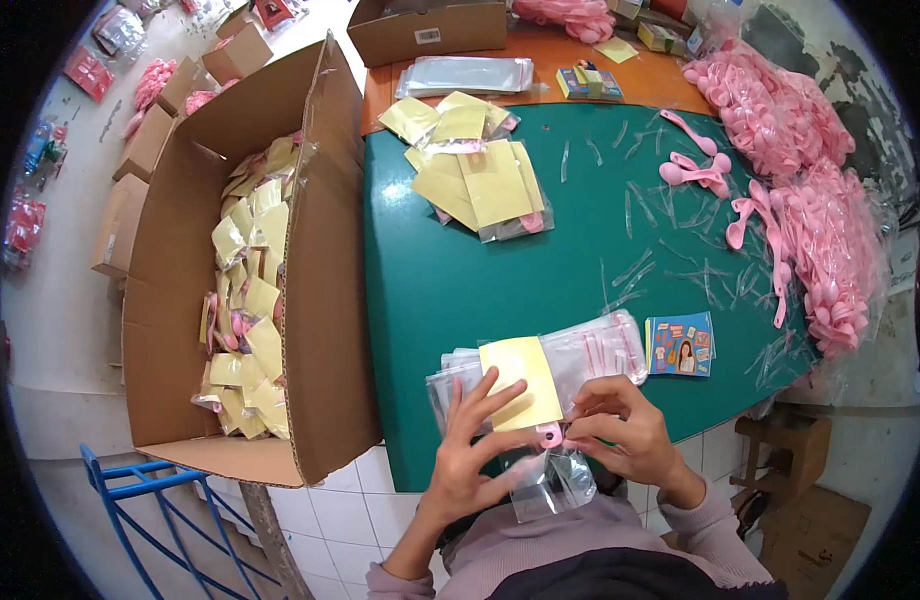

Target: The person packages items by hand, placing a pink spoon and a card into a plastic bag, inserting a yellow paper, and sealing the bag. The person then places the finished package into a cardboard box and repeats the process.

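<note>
My left hand point(485, 440) has its fingers spread, their tips on a yellow card point(521, 380) near the table's front edge. At the card's lower end shows a pink plastic piece point(550, 435), beside a clear bag point(545, 490) that hangs toward my lap. My right hand point(625, 430) is closed in a pinch at the card's lower right corner, by the pink piece; what lies between its fingertips is too small to make out. Under the card lies a stack of clear bags point(605, 350). Printed cards point(680, 345) are just right of the stack.
Left of the green table point(460, 285) stands a large cardboard box point(330, 300) of packed yellow cards point(265, 345). More packed cards point(495, 185) lie at the table's back left. Pink spoons point(695, 175) and clear strips point(630, 270) are on the right, beside bagged pink spoons point(825, 250).
</note>
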Demonstrator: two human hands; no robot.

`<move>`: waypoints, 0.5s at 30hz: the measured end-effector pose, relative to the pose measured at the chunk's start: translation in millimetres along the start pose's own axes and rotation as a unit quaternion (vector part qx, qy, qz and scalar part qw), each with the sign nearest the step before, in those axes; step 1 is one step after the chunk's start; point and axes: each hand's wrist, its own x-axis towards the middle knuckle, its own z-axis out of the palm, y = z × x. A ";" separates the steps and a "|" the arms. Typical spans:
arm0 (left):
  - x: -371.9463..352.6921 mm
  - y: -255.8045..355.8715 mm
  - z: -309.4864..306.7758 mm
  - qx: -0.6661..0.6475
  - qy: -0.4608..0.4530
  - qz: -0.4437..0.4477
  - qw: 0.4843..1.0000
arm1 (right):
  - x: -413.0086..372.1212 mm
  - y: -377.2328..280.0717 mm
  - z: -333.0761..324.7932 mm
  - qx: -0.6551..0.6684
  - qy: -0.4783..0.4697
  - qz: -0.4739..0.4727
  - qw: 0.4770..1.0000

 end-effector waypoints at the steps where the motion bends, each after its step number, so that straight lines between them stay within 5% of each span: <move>1: -9.3 -0.8 1.2 0.024 0.012 0.011 1.000 | -2.9 0.7 2.6 0.001 0.006 0.010 1.000; 8: -39.2 -0.1 15.6 0.009 0.079 -0.099 0.992 | -15.7 2.8 12.0 0.019 0.004 0.024 1.000; 15: -37.1 11.0 16.1 0.041 0.098 -0.117 0.987 | -20.3 4.5 14.4 0.046 -0.044 0.084 0.994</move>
